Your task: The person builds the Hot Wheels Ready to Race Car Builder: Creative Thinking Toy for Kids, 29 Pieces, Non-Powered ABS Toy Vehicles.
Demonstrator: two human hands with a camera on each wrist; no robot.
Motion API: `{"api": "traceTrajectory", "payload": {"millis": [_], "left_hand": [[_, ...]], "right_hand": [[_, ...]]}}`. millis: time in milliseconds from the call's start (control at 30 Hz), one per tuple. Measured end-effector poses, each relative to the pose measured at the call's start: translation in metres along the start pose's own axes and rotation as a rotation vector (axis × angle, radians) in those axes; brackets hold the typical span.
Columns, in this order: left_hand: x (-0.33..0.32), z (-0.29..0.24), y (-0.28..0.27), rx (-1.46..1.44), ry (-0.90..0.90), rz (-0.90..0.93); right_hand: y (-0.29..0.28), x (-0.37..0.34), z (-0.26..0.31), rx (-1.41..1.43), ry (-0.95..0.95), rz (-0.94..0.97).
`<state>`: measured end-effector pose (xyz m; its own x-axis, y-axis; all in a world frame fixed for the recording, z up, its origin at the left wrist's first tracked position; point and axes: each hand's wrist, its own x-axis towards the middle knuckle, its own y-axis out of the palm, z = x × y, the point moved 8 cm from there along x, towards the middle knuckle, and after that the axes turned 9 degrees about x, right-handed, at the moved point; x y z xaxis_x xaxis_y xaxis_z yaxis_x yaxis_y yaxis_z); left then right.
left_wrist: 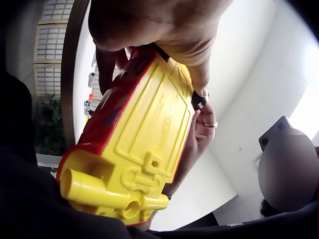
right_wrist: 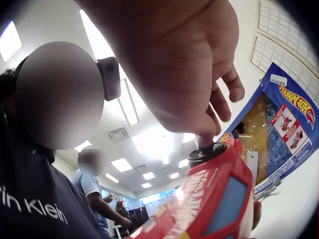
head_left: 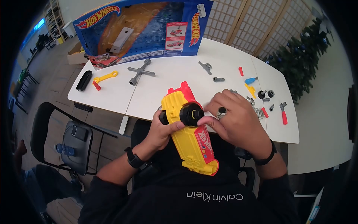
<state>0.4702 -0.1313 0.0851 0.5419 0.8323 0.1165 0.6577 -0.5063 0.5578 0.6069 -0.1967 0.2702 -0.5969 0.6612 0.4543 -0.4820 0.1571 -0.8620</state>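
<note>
The car [head_left: 192,147], in the head view, is held over the near edge of the table [head_left: 175,72], yellow underside up. The left hand [head_left: 158,132] is clamped round it, thumb across the underside beside the wheel [head_left: 188,115]. The right hand [head_left: 238,115] is on the right, thumb and curled forefinger seeming to pinch the wheel's hub. A firm left grip should serve best, so the body cannot twist. A red-handled tool [head_left: 284,116] lies farther right.

In the left wrist view, the left thumb's tip is close by the wheel; holding it off the rim would probably let the wheel turn freely.

In the right wrist view, one digit bears on the wheel, other fingers bent and apart. Force straight along the axle likely beats sideways pressure. The box [right_wrist: 260,117] stands at the far left.
</note>
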Motion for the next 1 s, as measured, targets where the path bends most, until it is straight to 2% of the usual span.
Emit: {"api": "traceTrajectory", "payload": {"millis": [67, 100, 167, 200, 267, 300, 367, 400, 467, 500, 567, 600, 667, 700, 767, 800, 867, 1000], "left_hand": [[0.0, -0.002, 0.002, -0.01, 0.012, 0.001], [0.0, -0.004, 0.002, -0.019, 0.027, -0.001], [-0.001, -0.006, 0.002, -0.03, 0.034, -0.009], [-0.001, -0.006, 0.002, -0.042, 0.035, -0.011], [-0.001, -0.003, 0.002, -0.02, 0.018, -0.01], [0.0, -0.001, 0.002, 0.0, 0.002, -0.008], [-0.001, 0.0, 0.002, -0.004, -0.005, -0.009], [-0.001, 0.0, 0.002, -0.008, -0.009, -0.015], [-0.002, -0.004, 0.002, -0.013, 0.005, -0.019], [-0.002, -0.006, 0.002, -0.018, 0.015, -0.02], [-0.001, -0.002, 0.0, -0.002, 0.009, -0.011], [-0.001, -0.001, 0.0, 0.014, 0.002, 0.0], [-0.001, -0.002, 0.004, 0.009, 0.01, 0.006], [-0.001, -0.005, 0.005, 0.005, 0.02, 0.006], [-0.002, -0.008, 0.005, 0.006, 0.027, -0.002], [-0.002, -0.009, 0.005, 0.007, 0.031, -0.005], [-0.003, -0.008, 0.005, 0.012, 0.025, -0.009], [-0.002, -0.003, 0.003, 0.019, -0.002, -0.02]], "right_hand": [[0.006, -0.007, -0.009, -0.153, 0.092, 0.216], [0.007, -0.006, -0.006, -0.154, 0.088, 0.216], [-0.005, 0.002, 0.002, 0.106, 0.063, -0.006], [0.0, 0.003, -0.002, 0.107, 0.061, -0.006], [0.012, 0.001, -0.003, -0.023, -0.082, -0.018], [0.007, -0.001, -0.001, -0.026, -0.078, -0.02], [0.009, -0.005, -0.01, -0.273, 0.096, 0.194], [0.008, -0.004, -0.008, -0.273, 0.095, 0.194], [-0.006, 0.0, 0.0, -0.089, 0.062, -0.005], [-0.002, 0.001, -0.003, -0.088, 0.059, -0.004], [0.011, -0.002, 0.0, -0.051, -0.076, -0.006], [0.007, -0.002, 0.002, -0.053, -0.07, -0.007], [0.011, -0.001, -0.003, -0.267, 0.054, 0.178], [0.009, -0.001, -0.001, -0.266, 0.053, 0.179], [-0.003, 0.0, 0.002, -0.099, 0.049, 0.033], [0.0, 0.001, 0.001, -0.097, 0.046, 0.035], [0.01, 0.001, 0.007, -0.124, -0.079, 0.039], [0.021, 0.005, 0.006, -0.207, -0.05, 0.088]]}}
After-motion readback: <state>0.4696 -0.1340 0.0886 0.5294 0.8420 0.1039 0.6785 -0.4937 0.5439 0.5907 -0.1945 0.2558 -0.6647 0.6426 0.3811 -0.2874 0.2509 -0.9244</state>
